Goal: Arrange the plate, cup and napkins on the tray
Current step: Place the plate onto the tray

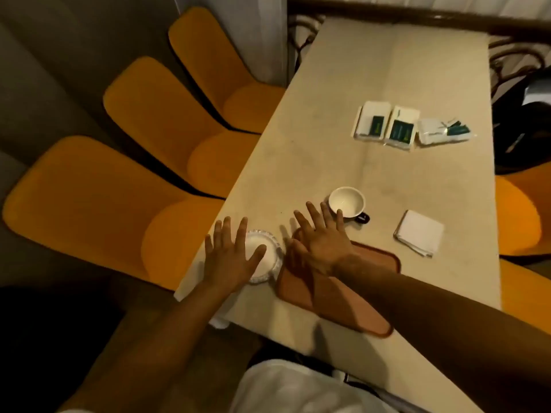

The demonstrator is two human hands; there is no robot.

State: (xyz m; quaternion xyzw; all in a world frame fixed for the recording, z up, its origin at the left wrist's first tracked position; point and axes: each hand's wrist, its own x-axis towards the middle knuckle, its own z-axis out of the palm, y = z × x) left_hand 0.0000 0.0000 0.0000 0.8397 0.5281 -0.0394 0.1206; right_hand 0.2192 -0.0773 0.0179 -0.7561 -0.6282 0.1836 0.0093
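Note:
A brown tray [372,263] lies on the beige table near its front edge, and nothing rests on it. My right hand [320,242] is spread flat, palm down, above the tray's far left corner. A small white plate [269,257] with a scalloped rim sits just left of the tray. My left hand [229,257] hovers over the plate's left half with fingers apart. A white cup [347,201] with a dark handle stands beyond the tray, close to my right fingertips. A folded white napkin [419,232] lies to the right of the cup.
Three white packets with green labels [399,126] lie farther back on the table [328,129]. Orange chairs [119,189] line the table's left side, and another orange seat [518,213] is at the right edge. A dark bag [524,114] sits at the far right.

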